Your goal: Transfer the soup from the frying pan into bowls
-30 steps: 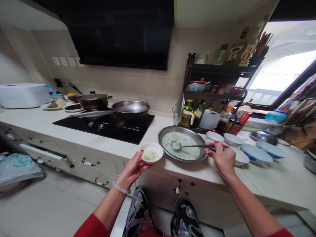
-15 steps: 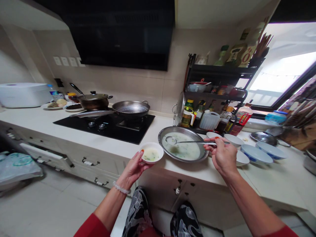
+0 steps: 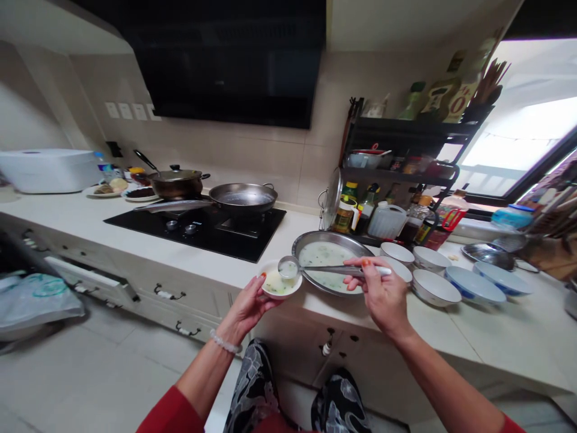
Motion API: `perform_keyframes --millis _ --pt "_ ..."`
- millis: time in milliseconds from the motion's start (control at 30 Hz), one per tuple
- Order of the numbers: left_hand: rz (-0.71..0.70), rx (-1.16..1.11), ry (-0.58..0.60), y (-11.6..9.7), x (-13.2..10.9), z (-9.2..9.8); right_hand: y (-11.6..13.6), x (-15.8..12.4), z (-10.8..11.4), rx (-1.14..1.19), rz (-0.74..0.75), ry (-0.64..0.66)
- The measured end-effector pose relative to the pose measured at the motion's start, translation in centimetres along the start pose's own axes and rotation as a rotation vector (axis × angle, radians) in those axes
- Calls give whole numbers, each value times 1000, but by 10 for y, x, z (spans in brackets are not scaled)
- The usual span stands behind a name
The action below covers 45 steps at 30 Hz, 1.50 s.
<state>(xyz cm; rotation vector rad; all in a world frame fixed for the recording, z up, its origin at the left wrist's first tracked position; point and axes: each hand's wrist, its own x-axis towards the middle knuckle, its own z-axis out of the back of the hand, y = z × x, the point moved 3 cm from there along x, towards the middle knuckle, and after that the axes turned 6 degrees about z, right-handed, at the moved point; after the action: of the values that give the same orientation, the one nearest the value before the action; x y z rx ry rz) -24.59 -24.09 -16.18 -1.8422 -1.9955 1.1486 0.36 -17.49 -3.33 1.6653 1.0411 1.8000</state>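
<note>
My left hand (image 3: 249,304) is closed round the side of a small white bowl (image 3: 283,294) that has pale soup with green bits in it. The bowl is held in front of the counter edge. My right hand (image 3: 382,291) grips the handle of a metal ladle (image 3: 288,267). The ladle's head is over the bowl, tilted at its right side. Just behind, a wide steel basin (image 3: 301,239) of the same milky soup stands on the counter, partly hidden by the ladle and my right hand.
Several empty bowls (image 3: 436,288) stand to the right of the basin. On the left, a frying pan (image 3: 243,197) and a lidded pot (image 3: 175,182) sit on the black hob (image 3: 202,237). A black rack (image 3: 406,129) with bottles is behind the basin.
The ladle has moved left, out of the soup in the basin to over the small bowl. My right hand has shifted left with it; my left hand keeps hold of the bowl.
</note>
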Motion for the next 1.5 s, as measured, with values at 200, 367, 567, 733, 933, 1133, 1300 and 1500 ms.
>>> perform_keyframes --millis 200,367,567,733,933,1133,1300,1500 --pt "2 -7 22 0 1 3 21 -26 -4 -4 406 376" --pt "-19 -34 12 -1 -2 0 21 -32 -2 -39 425 361" --pt "-10 -16 -31 -2 -4 -3 -5 -8 26 -22 76 -191" --pt "-13 -27 -39 -2 -5 -6 -27 2 47 -144 20 -263" --pt "-9 -14 -37 -2 -5 -5 -34 -8 46 -328 28 -171" --pt "-11 3 -17 -2 -5 -4 -46 -6 56 -258 -78 -236" --pt "-13 8 3 -2 -5 -3 -50 2 67 -244 -92 -306" --pt "-16 15 1 -1 -4 -3 -39 4 65 -279 -17 -304"
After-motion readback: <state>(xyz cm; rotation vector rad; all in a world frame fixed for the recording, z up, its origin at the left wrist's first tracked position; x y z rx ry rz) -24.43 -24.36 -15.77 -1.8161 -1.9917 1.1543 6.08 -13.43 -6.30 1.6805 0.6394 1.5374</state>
